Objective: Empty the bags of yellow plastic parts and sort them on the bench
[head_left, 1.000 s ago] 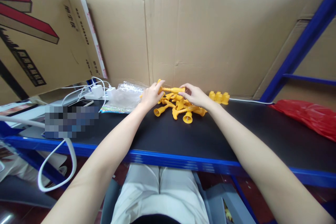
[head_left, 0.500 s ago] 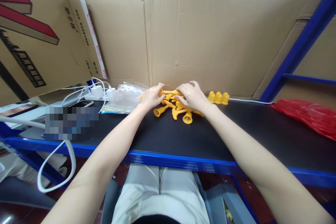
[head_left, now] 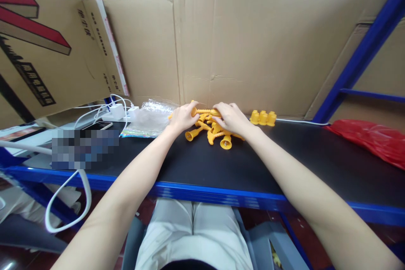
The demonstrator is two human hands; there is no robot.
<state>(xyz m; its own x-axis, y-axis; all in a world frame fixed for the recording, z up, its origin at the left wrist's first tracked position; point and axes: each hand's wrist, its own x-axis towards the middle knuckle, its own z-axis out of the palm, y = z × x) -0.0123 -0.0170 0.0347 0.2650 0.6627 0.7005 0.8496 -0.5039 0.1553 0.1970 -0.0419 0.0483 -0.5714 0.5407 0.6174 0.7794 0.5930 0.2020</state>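
A heap of yellow plastic toy trumpets (head_left: 211, 132) lies on the black shelf top (head_left: 221, 164) near the cardboard back wall. My left hand (head_left: 182, 117) pinches the left end of one ribbed yellow piece (head_left: 204, 111) held above the heap. My right hand (head_left: 232, 118) grips the same piece at its right end, fingers curled over it. A row of three small yellow caps (head_left: 263, 117) stands just right of my right hand.
A crumpled clear plastic bag (head_left: 148, 114) lies left of the heap. White chargers and cables (head_left: 115, 110) and a phone (head_left: 98, 125) sit at the far left. A red plastic bag (head_left: 373, 139) lies at the right. Cardboard sheets (head_left: 253, 42) wall the back.
My right hand slid left along the held yellow piece and curled over its end. The piece sank closer to the heap. My left hand stayed almost still.
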